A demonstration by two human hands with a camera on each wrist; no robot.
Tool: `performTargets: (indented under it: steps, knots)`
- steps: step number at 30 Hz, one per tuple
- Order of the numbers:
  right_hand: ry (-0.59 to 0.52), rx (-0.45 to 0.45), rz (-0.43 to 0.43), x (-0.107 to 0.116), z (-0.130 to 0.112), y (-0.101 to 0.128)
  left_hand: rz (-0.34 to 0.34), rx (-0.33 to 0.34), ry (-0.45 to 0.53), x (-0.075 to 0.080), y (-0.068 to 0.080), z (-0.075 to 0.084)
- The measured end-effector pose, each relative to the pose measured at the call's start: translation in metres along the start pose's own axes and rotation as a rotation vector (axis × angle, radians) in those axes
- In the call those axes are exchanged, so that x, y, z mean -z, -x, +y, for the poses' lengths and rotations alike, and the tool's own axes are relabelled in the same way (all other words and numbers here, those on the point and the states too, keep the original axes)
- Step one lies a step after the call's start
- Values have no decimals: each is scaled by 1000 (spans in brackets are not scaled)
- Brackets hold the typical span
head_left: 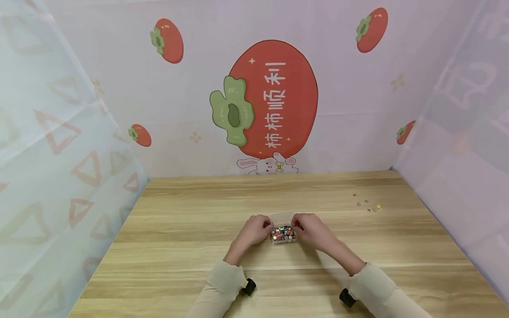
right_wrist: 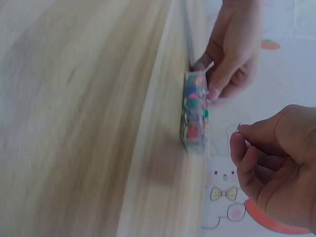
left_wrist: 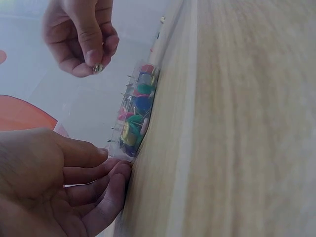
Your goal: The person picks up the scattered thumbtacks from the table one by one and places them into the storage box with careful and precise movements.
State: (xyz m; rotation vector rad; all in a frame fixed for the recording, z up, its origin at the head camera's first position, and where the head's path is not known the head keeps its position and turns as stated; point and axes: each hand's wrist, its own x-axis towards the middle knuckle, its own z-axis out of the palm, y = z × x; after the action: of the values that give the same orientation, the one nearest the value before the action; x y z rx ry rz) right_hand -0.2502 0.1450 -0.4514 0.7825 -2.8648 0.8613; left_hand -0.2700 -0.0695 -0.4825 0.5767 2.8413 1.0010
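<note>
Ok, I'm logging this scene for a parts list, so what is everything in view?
Clear box: one, transparent, full of mixed-colour pushpins, on the table between the hands.
Pushpin: one, brass-coloured, pinched in the right hand's fingers.
Loose small pieces: a few, metallic and yellow, far right of the table.
Table: one, light wood.
Backdrop: one, pale with red persimmon prints.
Left hand: holds the box's left end.
Right hand: at the box's right end.
</note>
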Motion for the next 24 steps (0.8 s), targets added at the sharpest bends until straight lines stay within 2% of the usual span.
performTargets:
  steps: [11,24]
  knots:
    - [37,108,6,-26,-18,-17,-6,2,-2,1,-1,-1]
    - [105,98,52,-37,-23,-24,-33,27,-2,0,-3,-2]
